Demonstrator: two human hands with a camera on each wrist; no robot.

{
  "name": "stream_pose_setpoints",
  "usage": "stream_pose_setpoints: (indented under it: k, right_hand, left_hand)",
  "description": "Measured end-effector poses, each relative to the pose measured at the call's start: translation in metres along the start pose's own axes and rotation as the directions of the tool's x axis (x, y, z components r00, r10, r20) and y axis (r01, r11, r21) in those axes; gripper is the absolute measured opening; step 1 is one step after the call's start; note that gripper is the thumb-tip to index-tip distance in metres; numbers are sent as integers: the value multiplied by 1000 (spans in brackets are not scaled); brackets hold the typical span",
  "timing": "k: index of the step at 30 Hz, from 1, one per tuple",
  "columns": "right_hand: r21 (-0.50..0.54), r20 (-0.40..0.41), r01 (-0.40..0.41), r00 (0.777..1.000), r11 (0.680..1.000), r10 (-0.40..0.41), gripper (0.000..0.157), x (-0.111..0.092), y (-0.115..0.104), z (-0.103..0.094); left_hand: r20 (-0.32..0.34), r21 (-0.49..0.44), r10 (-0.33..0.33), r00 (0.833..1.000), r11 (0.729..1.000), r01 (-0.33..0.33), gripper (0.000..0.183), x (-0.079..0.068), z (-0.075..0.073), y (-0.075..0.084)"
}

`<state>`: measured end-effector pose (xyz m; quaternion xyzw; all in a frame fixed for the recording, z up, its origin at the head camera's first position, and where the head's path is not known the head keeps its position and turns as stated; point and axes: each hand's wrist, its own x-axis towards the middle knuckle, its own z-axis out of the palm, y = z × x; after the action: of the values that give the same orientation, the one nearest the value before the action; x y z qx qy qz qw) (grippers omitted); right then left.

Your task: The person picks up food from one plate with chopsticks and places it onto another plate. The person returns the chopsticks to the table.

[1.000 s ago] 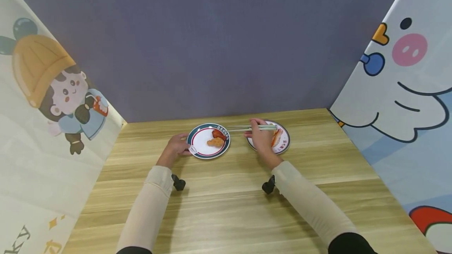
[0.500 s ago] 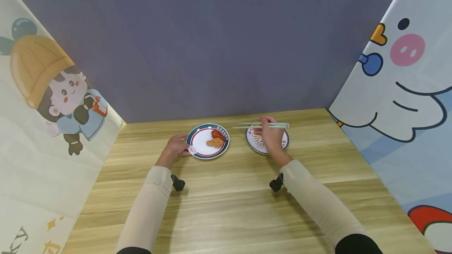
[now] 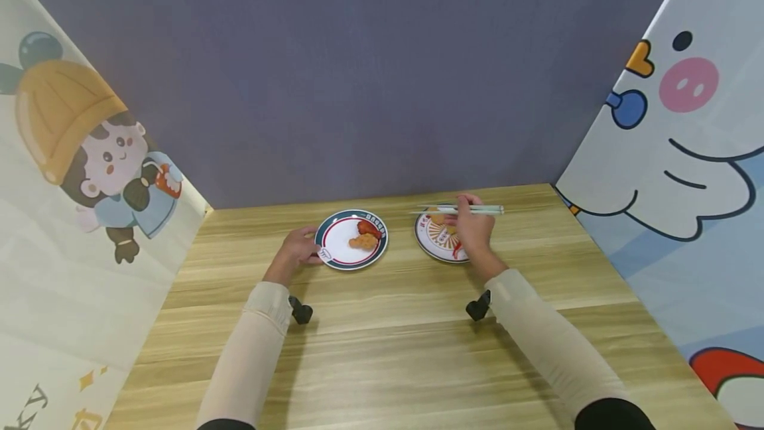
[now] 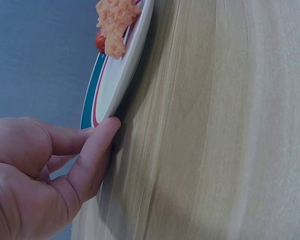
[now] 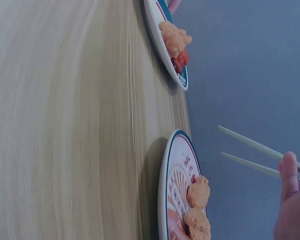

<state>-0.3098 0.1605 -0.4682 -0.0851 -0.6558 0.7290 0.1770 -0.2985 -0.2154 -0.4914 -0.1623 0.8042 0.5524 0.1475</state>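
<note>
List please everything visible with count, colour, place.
Table: one, light wood, foreground
Left plate: one, white, teal-rimmed, far side
Food pieces: two, golden and red, left plate
Right plate: one, white, dark-rimmed, beside left plate
Chunks: at least two, golden, right plate
Red item: one, red, right plate
Chopsticks: two, pale green, over right plate
Back panel: one, grey-blue, behind table
Cartoon panels: two, pale, left and right
Devices: two, black, beside sleeves
Sleeves: two, beige and black, below
Left grip: one, pinching left plate
Right grip: one, holding chopsticks
</note>
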Motion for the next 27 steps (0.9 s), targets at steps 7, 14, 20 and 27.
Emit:
stream_pose_setpoints:
  k: [7, 14, 20, 27]
  right_hand:
    - [6, 1, 19, 1000, 1000, -19, 21, 5, 1, -11]
    - [-29, -28, 45, 999, 999, -46, 20, 6, 2, -19]
    - [-71, -45, 83, 995, 994, -86, 24, 7, 4, -24]
    - [-138, -38, 129, 990, 982, -135, 26, 7, 11, -27]
  left_hand:
    - [11, -9, 12, 1000, 1000, -12, 64, -2, -1, 0]
    - [-1, -21, 10, 1000, 1000, -10, 64, 1, 0, -2]
    - [-5, 4, 4, 1000, 1000, -4, 64, 2, 0, -1]
    - [0, 3, -20, 1000, 1000, 20, 63, 3, 0, 0]
